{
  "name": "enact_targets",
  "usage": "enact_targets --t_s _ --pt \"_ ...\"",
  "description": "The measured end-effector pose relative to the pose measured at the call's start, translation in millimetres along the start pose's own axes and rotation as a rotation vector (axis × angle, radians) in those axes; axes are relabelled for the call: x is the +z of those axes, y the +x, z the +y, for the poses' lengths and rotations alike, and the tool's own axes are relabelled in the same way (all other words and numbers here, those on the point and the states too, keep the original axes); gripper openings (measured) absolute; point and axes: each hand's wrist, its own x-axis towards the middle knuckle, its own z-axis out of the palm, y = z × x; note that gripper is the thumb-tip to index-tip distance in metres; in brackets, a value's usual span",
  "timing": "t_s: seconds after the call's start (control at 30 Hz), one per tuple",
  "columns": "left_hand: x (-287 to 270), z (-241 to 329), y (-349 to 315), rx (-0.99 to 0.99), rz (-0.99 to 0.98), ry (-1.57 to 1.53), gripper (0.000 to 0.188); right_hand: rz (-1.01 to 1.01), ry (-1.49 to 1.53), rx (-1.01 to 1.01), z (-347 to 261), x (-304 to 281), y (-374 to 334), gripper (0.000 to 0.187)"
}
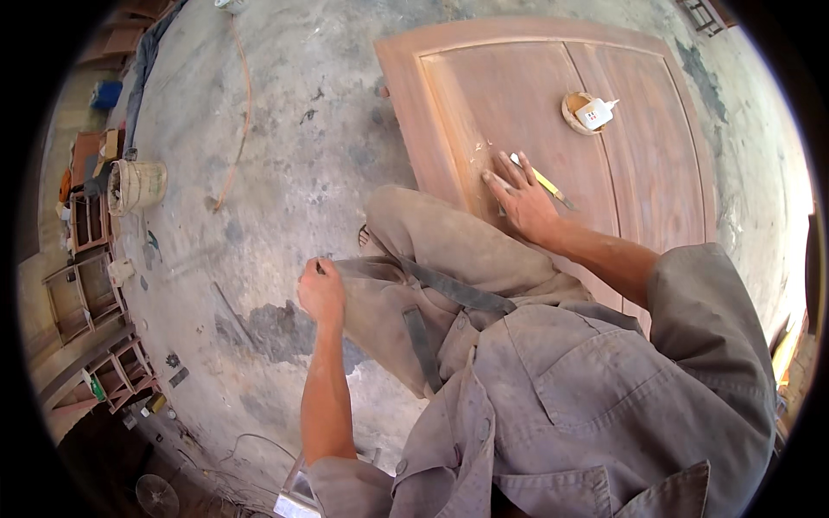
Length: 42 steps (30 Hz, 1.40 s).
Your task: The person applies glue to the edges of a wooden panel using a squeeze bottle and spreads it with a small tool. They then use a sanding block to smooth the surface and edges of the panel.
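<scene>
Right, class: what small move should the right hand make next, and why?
Probably brush aside the pale flecks on the wooden panel. They look loose, though that is hard to confirm, and they lie just ahead of the right hand, which rests there with fingers spread. The yellow tool lies close by, so care seems wise.

Grey buttoned shirt (540, 410) at 5 o'clock, stitched pocket (596, 380); elbow-length sleeves (717, 319) at 4 and 6. Dusty tan trousers (484, 246), dark straps (458, 291), mid-dial.
</scene>
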Motion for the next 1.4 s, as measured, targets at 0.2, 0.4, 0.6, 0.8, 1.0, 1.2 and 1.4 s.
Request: enact_targets --t_s 0.2,0.4,0.6,0.8,1.0,1.2,1.4 --pt "-3 3 3 -0.014 -0.003 -0.005 0.036 0.064 0.031 0.074 15 -14 18 0.062" --pt "-2 -1 2 -0.022 0.002 -0.021 0.036 0.009 -0.018 -0.034 5 -6 -17 0.062" --pt "0 -7 1 -0.032 -0.024 -0.021 0.036 0.027 -0.008 0.006 4 -11 -2 0.063" --pt "-3 0 2 -0.019 -0.011 -0.006 0.036 0.033 0.025 0.025 18 -12 11 0.063" --pt "-4 4 2 -0.040 -0.007 0.006 0.035 -0.097 0.081 -0.051 5 -5 -32 0.058" --pt "-2 6 3 -0.024 -0.032 -0.014 0.035 0.003 0.034 -0.020 -1 -5 -21 0.065" --pt "-5 9 5 -0.049 -0.039 -0.029 0.034 -0.036 0.045 -0.006 4 -23 13 0.068"
